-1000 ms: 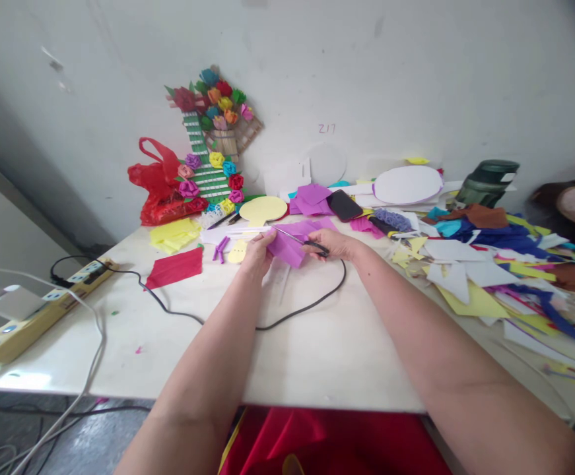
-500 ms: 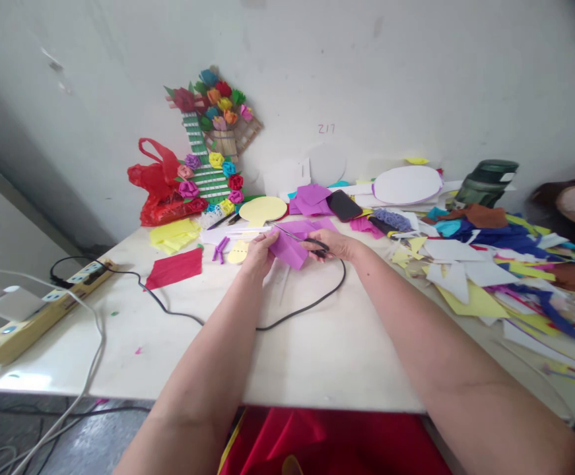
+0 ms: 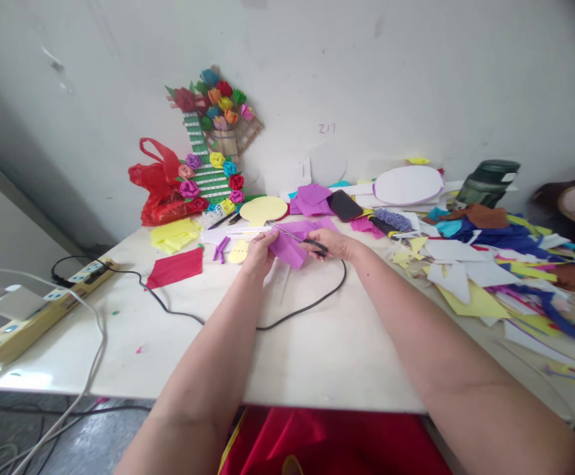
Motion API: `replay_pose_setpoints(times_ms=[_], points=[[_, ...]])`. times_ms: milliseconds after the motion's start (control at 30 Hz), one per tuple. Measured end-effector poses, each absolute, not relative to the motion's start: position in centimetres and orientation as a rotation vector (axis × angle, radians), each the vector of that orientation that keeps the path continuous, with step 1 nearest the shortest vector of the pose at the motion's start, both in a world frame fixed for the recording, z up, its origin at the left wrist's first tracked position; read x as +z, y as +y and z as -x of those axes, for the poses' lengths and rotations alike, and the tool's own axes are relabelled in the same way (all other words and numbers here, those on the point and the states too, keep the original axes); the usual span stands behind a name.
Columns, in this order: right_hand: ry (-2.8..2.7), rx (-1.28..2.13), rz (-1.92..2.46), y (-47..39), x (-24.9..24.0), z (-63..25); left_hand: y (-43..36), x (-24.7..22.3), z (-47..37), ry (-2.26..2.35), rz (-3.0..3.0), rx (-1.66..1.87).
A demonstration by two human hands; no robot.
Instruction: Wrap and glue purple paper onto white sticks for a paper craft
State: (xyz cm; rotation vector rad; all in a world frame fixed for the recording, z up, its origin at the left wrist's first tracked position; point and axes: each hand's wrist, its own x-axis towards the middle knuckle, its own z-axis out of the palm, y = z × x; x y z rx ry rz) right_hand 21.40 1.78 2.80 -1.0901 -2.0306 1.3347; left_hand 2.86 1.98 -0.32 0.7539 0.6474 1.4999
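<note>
My left hand [image 3: 261, 253] pinches the left edge of a piece of purple paper [image 3: 290, 251] over the middle of the table. My right hand [image 3: 331, 245] is closed round the black handles of a pair of scissors [image 3: 293, 235], whose blades point left across the purple paper toward my left fingers. Behind my hands lies a yellow paper oval [image 3: 263, 209]. Small purple rolled pieces [image 3: 221, 249] rest left of my left hand, near a sheet of red paper [image 3: 175, 268].
A black cable [image 3: 311, 305] curves under my forearms. A yellow power strip [image 3: 44, 311] lies at the left edge. Paper scraps [image 3: 470, 293] cover the right side, with a dark green bottle [image 3: 488, 183] behind. Paper flower crafts [image 3: 210, 155] lean on the wall beside a red bag [image 3: 161, 185].
</note>
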Motion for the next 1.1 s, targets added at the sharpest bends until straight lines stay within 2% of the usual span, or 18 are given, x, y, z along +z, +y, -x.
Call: replay_pose_setpoints(times_ms=[1100], points=[[-1.960,1.346,1.100,1.38,3.03,-21.21,2.22,-0.46,-2.59,0.680,-0.706,1.527]])
